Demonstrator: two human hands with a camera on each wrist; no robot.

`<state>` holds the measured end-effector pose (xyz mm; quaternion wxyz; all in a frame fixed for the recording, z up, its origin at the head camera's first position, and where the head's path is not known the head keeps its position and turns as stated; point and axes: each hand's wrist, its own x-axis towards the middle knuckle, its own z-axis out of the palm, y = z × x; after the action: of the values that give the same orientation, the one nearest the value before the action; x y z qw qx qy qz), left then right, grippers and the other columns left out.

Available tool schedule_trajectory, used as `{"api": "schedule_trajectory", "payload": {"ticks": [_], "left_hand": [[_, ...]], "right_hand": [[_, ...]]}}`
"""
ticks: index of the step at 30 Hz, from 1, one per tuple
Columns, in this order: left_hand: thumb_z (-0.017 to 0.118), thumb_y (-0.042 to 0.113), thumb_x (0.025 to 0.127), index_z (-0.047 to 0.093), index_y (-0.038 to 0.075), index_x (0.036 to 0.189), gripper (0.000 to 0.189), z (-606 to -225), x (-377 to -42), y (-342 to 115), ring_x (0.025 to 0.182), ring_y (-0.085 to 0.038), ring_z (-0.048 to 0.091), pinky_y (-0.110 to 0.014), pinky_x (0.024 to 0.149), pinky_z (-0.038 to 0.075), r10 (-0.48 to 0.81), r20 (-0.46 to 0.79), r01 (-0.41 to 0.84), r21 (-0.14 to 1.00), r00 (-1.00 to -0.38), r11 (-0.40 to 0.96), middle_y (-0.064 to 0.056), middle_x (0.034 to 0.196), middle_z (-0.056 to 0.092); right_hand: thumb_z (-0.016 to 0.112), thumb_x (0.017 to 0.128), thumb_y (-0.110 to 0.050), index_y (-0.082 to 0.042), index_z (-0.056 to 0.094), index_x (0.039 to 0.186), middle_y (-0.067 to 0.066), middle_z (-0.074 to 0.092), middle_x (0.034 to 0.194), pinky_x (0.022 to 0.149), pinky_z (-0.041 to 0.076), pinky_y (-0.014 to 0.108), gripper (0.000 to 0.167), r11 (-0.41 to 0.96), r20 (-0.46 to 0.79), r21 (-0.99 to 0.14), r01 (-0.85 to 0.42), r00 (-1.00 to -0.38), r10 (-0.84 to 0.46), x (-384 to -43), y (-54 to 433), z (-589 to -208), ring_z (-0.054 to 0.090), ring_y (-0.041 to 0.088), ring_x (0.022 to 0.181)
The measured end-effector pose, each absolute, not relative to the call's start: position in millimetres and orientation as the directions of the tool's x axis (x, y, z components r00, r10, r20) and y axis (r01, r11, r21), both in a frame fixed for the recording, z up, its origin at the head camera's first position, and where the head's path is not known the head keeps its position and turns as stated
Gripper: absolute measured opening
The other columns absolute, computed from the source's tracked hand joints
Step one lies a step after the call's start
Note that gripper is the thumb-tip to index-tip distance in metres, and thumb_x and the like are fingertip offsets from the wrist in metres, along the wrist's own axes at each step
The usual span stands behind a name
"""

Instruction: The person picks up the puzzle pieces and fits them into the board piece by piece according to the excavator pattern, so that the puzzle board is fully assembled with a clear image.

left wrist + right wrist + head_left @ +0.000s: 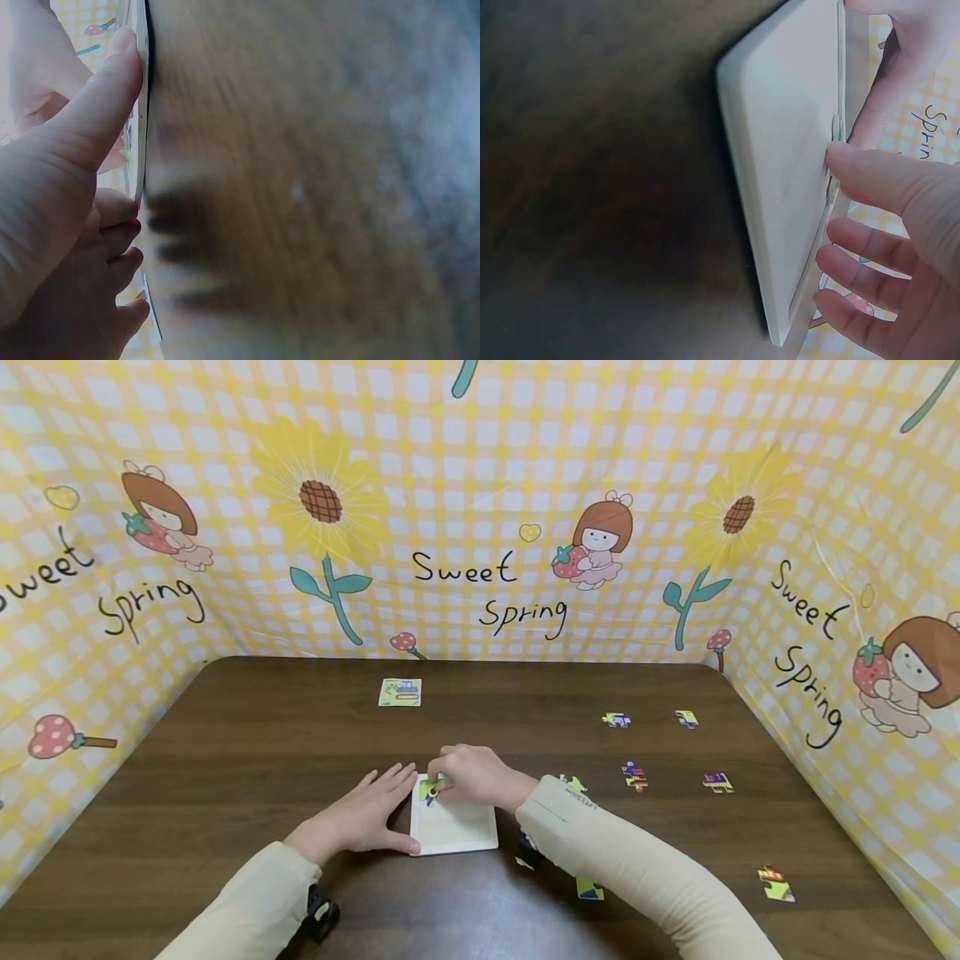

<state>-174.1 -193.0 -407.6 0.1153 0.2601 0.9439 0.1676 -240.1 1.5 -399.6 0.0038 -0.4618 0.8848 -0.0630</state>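
A white square puzzle tray lies on the table in front of me. My left hand is spread flat beside its left edge, thumb at the near corner and fingertips by the far one. The left wrist view shows that thumb along the rim. Over the tray's far left part, my right hand pinches a green and purple puzzle piece with thumb and index finger, partly hiding it. In the right wrist view the thumb is on the piece inside the tray, the other fingers loosely bent above the rim.
Several loose puzzle pieces lie to the right, among them a striped one, a red and purple one and one near the right edge. My right sleeve passes over others. A picture card lies at the back.
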Motion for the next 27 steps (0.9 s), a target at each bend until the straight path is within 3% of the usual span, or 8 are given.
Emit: {"api": "schedule_trajectory", "payload": {"ticks": [9,15,27], "left_hand": [[0.067,0.057,0.073,0.029,-0.009,0.139,0.101,-406,-174,-193,0.134,-0.039,0.017,-0.059,0.102,0.013,0.534,-0.126,0.461,0.368,-0.836,0.808,-0.024,0.146,0.023],[0.067,0.058,0.072,0.029,-0.009,0.139,0.102,-406,-174,-192,0.134,-0.038,0.016,-0.058,0.103,0.012,0.526,-0.141,0.451,0.363,-0.839,0.815,-0.023,0.146,0.022],[0.067,0.058,0.073,0.029,-0.010,0.139,0.101,-407,-173,-192,0.134,-0.038,0.016,-0.057,0.104,0.013,0.529,-0.135,0.458,0.354,-0.838,0.816,-0.023,0.146,0.022]], "right_hand": [[0.073,0.079,-0.022,-0.020,0.071,0.095,-0.005,0.057,0.084,0.059,0.042,0.019,0.016,0.569,0.035,-0.141,-0.810,-0.579,-0.815,-239,3,-398,0.051,0.006,0.073],[0.071,0.082,-0.022,-0.017,0.071,0.101,-0.004,0.059,0.089,0.064,0.043,0.020,0.020,0.548,0.058,-0.224,-0.806,-0.573,-0.818,-248,14,-393,0.053,0.007,0.078],[0.071,0.082,-0.021,-0.005,0.063,0.113,0.009,0.060,0.101,0.079,0.046,0.037,0.036,0.637,0.116,-0.386,-0.667,-0.721,-0.684,-289,84,-372,0.057,0.024,0.094]]}}
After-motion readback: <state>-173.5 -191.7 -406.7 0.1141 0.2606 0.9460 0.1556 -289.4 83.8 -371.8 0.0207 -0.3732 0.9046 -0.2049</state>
